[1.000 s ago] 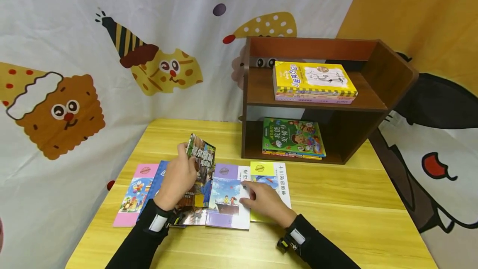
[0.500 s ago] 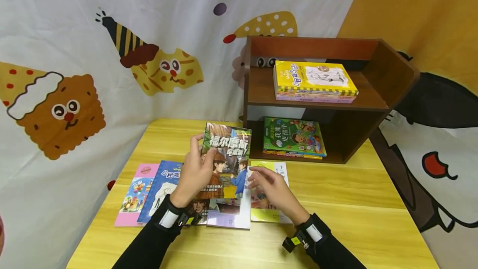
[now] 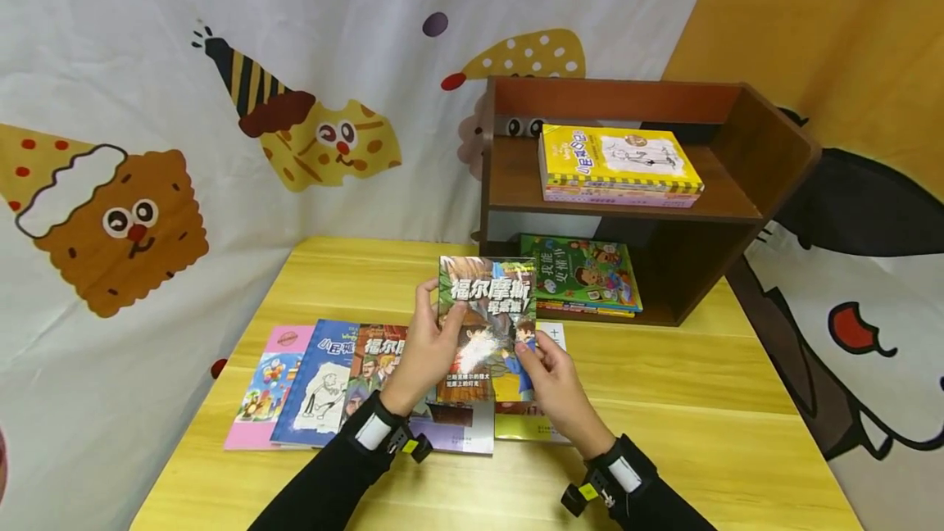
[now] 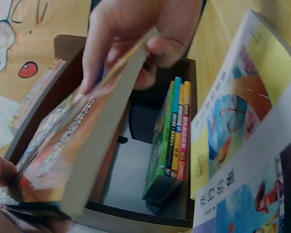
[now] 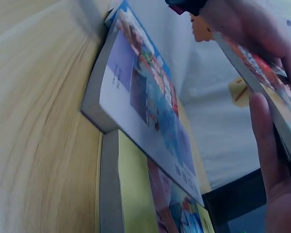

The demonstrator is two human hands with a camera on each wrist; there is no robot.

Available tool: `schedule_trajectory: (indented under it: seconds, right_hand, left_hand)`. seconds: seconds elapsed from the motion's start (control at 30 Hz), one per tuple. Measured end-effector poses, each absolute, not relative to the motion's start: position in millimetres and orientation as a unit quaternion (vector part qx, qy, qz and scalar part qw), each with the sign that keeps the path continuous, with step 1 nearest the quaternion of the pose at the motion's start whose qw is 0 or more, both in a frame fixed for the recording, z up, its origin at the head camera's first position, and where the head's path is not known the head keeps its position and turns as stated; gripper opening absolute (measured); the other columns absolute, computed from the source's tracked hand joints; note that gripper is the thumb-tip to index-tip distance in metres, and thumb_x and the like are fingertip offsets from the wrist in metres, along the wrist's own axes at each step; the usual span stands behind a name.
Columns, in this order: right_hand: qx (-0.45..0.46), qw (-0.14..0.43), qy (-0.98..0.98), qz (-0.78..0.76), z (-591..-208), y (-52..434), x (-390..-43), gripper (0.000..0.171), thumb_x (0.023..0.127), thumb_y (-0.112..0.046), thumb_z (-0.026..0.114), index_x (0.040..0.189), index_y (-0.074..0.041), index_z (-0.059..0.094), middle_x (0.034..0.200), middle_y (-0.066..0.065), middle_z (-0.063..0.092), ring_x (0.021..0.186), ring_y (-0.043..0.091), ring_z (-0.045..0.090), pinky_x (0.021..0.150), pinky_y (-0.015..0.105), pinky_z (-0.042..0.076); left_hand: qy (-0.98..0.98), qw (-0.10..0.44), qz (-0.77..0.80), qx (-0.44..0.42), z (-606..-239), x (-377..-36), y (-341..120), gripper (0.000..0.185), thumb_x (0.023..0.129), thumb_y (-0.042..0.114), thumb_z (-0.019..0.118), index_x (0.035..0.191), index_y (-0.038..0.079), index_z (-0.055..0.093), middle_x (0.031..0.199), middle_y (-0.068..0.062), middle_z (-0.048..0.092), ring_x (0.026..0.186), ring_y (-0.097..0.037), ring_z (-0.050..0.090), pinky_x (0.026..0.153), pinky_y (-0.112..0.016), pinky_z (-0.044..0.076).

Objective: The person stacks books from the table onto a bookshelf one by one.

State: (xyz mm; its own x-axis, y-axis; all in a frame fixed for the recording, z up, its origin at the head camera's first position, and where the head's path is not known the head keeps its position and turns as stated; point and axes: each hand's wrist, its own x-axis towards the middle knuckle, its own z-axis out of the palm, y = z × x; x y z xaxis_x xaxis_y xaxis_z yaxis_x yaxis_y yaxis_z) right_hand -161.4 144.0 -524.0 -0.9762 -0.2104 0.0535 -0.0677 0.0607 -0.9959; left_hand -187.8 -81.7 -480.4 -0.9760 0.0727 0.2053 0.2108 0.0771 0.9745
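Note:
Both hands hold a paperback book [image 3: 487, 326] with a detective picture cover, raised over the row of books. My left hand [image 3: 426, 347] grips its left edge, thumb on the front cover. At the lower right edge, my right hand [image 3: 558, 388] pinches the same book. The left wrist view shows the held book [image 4: 72, 145] edge-on, its pale page block towards the camera. Under it on the table lie a purple-and-white book [image 3: 472, 439] and a yellow-and-white book [image 3: 542, 429], both partly covered. A similar brown-covered book [image 3: 374, 347] lies left of them, overlapped by the left hand.
A pink book [image 3: 283, 338] and a blue book [image 3: 324, 383] lie at the row's left end. Behind stands a brown two-tier shelf [image 3: 767, 154]. Yellow-topped books [image 3: 619, 156] fill part of its upper tier, green-topped books [image 3: 590, 273] its lower. A printed cloth [image 3: 369, 211] hangs behind.
My left hand has lifted the detective book from the row and carried it right, turning its cover face-up. My right hand has moved from the lying books to grip its right edge.

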Motion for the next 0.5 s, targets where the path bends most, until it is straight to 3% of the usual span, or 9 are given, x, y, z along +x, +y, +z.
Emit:
schedule_trajectory:
  seconds: [0.2,0.33,0.43,0.5]
  right_hand:
    - [-0.073,0.04,0.738,-0.669,-523.4,155.1,-162.9,0.042,0.105,-0.047,0.057,0.103,-0.006,0.052,0.068,0.003,0.043,0.052,0.01,0.041,0.045,0.025,0.035]
    - [-0.074,0.035,0.746,-0.661,-519.0,168.3,-166.9,0.037,0.106,-0.042,0.057,0.119,-0.007,0.061,0.073,0.001,0.051,0.056,0.009,0.044,0.048,0.025,0.04]
    - [-0.09,0.038,0.753,-0.651,-513.2,180.5,-170.4,0.041,0.109,-0.037,0.054,0.137,-0.009,0.06,0.078,0.0,0.057,0.059,0.008,0.049,0.05,0.026,0.045]
    - [-0.115,0.046,0.754,-0.646,-507.2,188.2,-174.6,0.04,0.11,-0.035,0.051,0.135,-0.005,0.059,0.082,-0.001,0.062,0.063,0.009,0.058,0.054,0.027,0.051]
  left_hand:
    - [-0.742,0.045,-0.66,-0.112,-486.3,-193.5,-85.3,0.051,0.107,0.046,0.055,0.15,0.033,0.031,0.076,-0.004,0.051,0.051,-0.013,0.038,0.046,-0.026,0.034]
    - [-0.743,0.061,-0.655,-0.12,-486.0,-197.2,-92.9,0.049,0.106,0.047,0.056,0.147,0.032,0.037,0.082,-0.005,0.061,0.052,-0.014,0.044,0.047,-0.028,0.039]
    - [-0.734,0.059,-0.664,-0.128,-483.4,-200.7,-101.3,0.049,0.105,0.045,0.058,0.148,0.033,0.038,0.095,-0.009,0.07,0.056,-0.022,0.056,0.051,-0.033,0.05]
    - [-0.728,0.053,-0.67,-0.135,-481.2,-203.5,-107.2,0.05,0.105,0.044,0.059,0.15,0.035,0.038,0.107,-0.01,0.073,0.063,-0.027,0.064,0.056,-0.037,0.056]
